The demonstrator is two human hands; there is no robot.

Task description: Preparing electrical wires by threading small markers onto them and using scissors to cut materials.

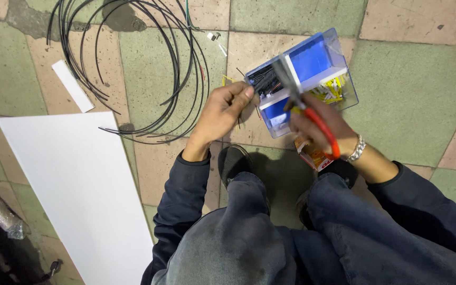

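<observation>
I see left hand pinching thin black wire pieces at the clear compartment box on the tiled floor | right hand clenched around red-handled pliers over the box | coiled black cable toward floor's far-left corner

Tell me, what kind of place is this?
Probably a workshop or building-site floor: worn tiles, looped black cable, and a parts box the person squats over, holding pliers.

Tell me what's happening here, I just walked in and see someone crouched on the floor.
A person crouches over a tiled floor. The left hand pinches thin black wire pieces at a clear blue compartment box. The right hand holds red-handled pliers over it. A black cable coil and a white board lie nearby.
</observation>
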